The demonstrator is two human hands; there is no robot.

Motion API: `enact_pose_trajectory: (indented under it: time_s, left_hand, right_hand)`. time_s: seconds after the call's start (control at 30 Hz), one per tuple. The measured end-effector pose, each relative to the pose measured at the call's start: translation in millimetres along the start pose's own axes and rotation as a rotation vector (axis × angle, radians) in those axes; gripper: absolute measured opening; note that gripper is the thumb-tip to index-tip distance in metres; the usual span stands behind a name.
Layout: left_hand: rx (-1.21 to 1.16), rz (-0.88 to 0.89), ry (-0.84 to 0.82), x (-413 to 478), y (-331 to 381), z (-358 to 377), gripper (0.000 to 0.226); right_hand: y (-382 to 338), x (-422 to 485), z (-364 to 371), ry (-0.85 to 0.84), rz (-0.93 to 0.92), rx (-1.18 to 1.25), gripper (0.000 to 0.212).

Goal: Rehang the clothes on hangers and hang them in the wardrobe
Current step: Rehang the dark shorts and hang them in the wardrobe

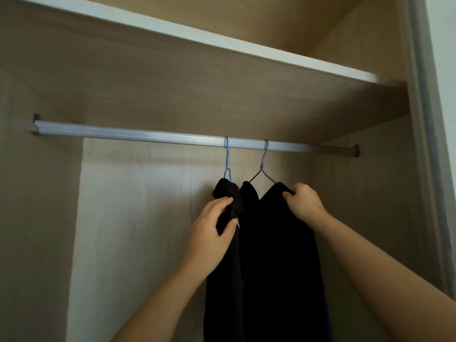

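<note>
Two dark garments hang side by side from the silver wardrobe rail [148, 135]. The left garment [228, 193] hangs on a blue wire hanger [227, 159]; my left hand [212, 230] grips its bunched upper part between thumb and fingers. The right garment [278, 255] hangs on a purple wire hanger [264, 164]; my right hand [304, 202] pinches its right shoulder just below the hanger arm. Both hooks sit over the rail, right of its middle.
A white-edged shelf [222, 49] runs above the rail. Pale wood panels form the wardrobe's back wall [138, 218] and sides. The wardrobe's right frame [429, 144] stands close to my right arm. The rail's left half carries nothing.
</note>
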State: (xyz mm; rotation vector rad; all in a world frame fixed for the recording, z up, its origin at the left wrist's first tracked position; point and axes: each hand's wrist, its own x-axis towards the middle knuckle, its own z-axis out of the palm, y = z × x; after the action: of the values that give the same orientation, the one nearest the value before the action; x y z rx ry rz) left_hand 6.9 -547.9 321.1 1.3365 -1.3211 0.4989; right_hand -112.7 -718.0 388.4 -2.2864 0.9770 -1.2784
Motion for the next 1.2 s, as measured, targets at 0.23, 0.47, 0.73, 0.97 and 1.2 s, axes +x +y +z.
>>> enact_pose_trajectory:
  time_s: [0.23,0.47,0.73,0.97,1.2]
  left_hand:
    - [0.003,0.035,0.025,-2,2,7,0.042]
    - [0.045,0.06,0.095,-10,1,11,0.045]
    - [-0.021,0.02,0.126,-40,-6,24,0.057]
    - [-0.017,-0.058,0.134,-106,-15,43,0.066]
    - [0.048,-0.358,-0.033,-215,-28,54,0.063]
  right_hand:
    - [11,-16,-3,-0.004,-0.068,0.069,0.021]
    - [22,-43,-13,-0.004,-0.085,0.111,0.029]
    - [36,-108,-7,-0.076,-0.029,0.269,0.047]
    - [87,-190,28,-0.128,0.096,0.211,0.058]
    - [167,-295,76,-0.302,0.303,0.206,0.037]
